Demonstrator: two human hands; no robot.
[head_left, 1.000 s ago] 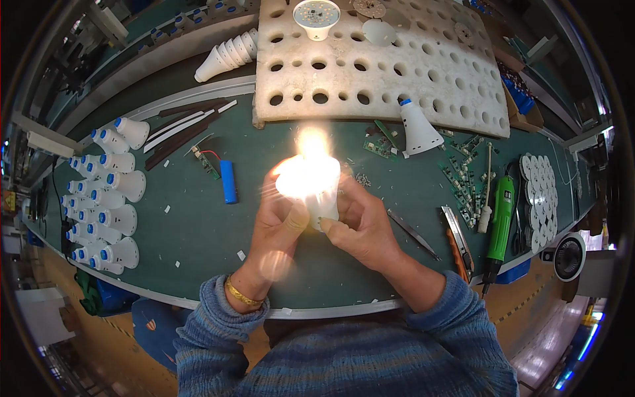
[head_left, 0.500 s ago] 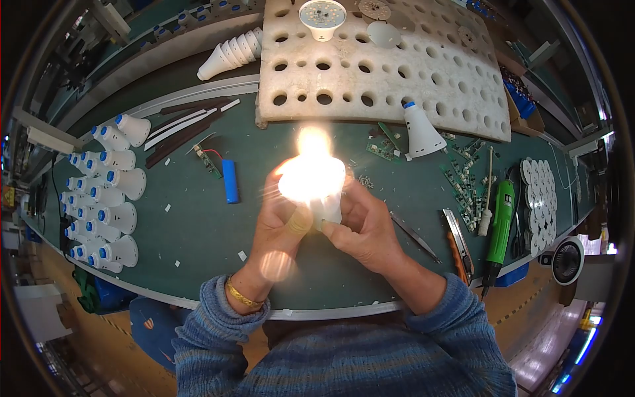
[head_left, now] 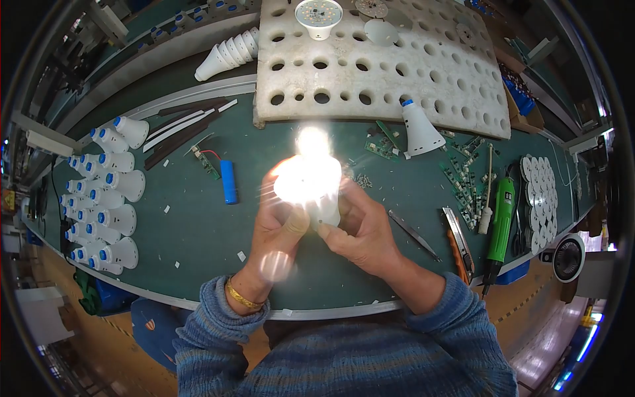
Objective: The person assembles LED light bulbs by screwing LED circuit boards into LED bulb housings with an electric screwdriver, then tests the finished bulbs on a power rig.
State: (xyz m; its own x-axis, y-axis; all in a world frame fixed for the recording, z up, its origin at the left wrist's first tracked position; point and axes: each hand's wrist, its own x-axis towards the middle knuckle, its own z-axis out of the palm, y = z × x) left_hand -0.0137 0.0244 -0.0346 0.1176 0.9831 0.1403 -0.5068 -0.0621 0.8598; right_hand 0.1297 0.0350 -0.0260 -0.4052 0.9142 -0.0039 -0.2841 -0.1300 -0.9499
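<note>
A lit LED bulb is held between my two hands in front of my chest, its glowing face pointing up and away from me. Glare washes out the face and hides the far fingers in part. My left hand grips the bulb's left side, thumb against the white housing. On the other side my right hand holds the lower housing, with the thumb pressed near its narrow end. Just beyond the right fingers lies a small pile of screws. A blue battery cell, wired to a small circuit board, lies to the left.
Several white bulb housings stand at left. A holed foam board at the back carries an open bulb. Rightward lie a white housing, circuit boards, tweezers, a utility knife, a green electric screwdriver and round discs.
Both hands and the lit bulb have shifted very slightly left in view, along with the surroundings. The grip stays the same and the bulb still glows.
</note>
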